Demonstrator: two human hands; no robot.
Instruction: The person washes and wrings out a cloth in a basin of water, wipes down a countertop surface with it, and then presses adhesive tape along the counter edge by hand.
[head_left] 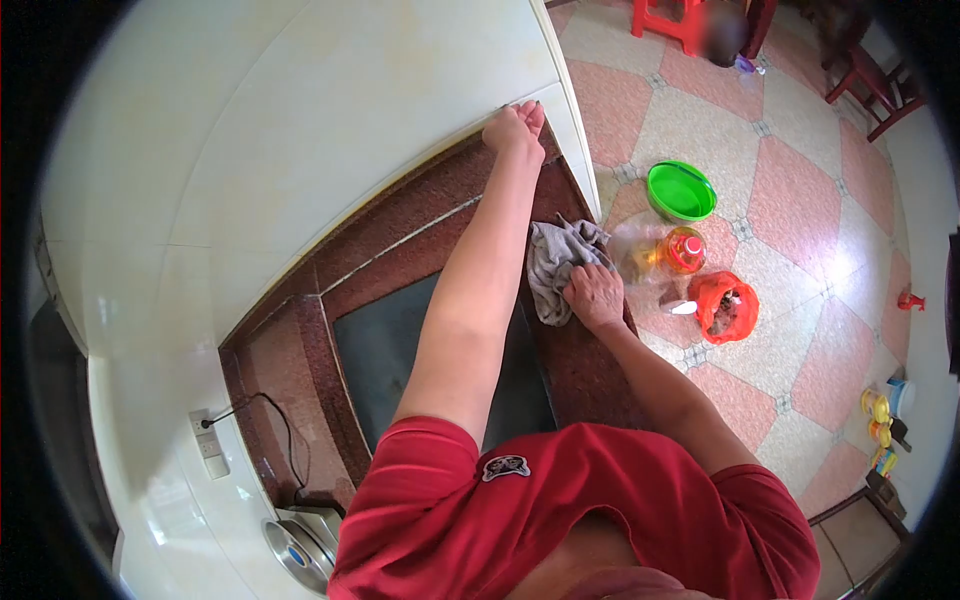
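My left hand (516, 127) reaches far forward to the end of the dark red stone ledge (430, 180), close against the white wall. Its fingers are curled in, and whatever they may hold is too small or hidden to make out. My right hand (597, 296) is on a crumpled grey cloth (562, 262), gripping and pressing it on the counter's right edge. The cloth spreads forward and left from under my fingers. Between my arms and below lies a dark, flat panel (385, 335) set in the red stone counter (590, 385).
Right of the counter, on the tiled floor, stand a green basin (682, 191), an oil bottle with a red cap (686, 250) and a bin lined with a red bag (727, 308). A plugged black cord (268, 398) hangs from the left wall near a metal appliance (298, 552).
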